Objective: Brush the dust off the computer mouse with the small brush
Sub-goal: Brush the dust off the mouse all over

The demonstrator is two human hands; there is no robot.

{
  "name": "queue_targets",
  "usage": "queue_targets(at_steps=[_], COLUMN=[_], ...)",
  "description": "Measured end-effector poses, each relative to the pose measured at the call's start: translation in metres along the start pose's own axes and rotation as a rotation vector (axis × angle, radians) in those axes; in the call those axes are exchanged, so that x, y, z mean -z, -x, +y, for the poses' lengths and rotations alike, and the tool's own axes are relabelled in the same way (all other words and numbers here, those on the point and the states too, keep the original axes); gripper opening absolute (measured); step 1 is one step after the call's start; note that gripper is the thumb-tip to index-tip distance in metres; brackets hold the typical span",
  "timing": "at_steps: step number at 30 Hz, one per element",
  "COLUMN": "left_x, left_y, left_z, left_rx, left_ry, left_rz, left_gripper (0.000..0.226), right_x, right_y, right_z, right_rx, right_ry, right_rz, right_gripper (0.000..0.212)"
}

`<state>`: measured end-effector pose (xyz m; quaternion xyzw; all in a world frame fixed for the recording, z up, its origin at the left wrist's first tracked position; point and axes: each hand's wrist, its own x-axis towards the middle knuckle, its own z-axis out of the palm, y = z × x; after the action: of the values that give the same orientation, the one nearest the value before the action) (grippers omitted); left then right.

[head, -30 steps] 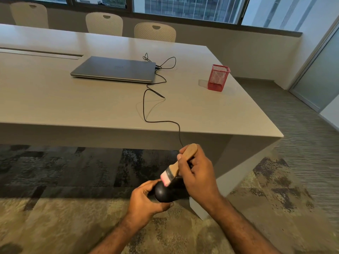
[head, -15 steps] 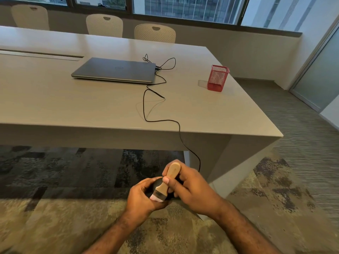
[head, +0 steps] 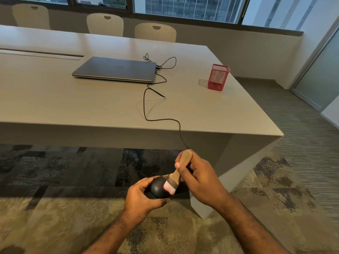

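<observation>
We are cupping the black mouse (head: 158,187) in our left hand (head: 142,196), fingers clamped around it. Our right hand (head: 199,180) is gripping the brush (head: 177,174), handle tilting toward one o'clock, bristles touching the mouse.

Mouse (head: 157,187) smooth, slightly glossy plastic; brush (head: 178,170) handle matt wood; table (head: 73,99) smooth matt.

Soft daylight, even exposure, wide-angle warp.

Light enters from the windows (head: 183,10) along the far side; pale sheen across the surface (head: 73,99) toward its far edge. Deep shadow on the carpet (head: 55,169) under the near edge. Cable (head: 145,107) casts a faint shadow. Straight lines bow near frame edges; carpet at right smeared.
</observation>
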<state>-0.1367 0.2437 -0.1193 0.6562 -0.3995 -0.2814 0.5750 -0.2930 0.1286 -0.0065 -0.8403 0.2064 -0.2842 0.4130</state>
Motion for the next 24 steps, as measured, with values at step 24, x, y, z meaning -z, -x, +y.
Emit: queue_targets(at_steps=[24], left_x=[0.005], left_y=[0.002], left_z=[-0.002], left_rx=[0.012], left_ry=[0.096], left_rz=[0.013], left_gripper=[0.064], right_x=[0.02], right_y=[0.006], right_z=[0.007], right_rx=[-0.046], right_ry=[-0.1], right_rz=[-0.081], right_gripper=[0.004])
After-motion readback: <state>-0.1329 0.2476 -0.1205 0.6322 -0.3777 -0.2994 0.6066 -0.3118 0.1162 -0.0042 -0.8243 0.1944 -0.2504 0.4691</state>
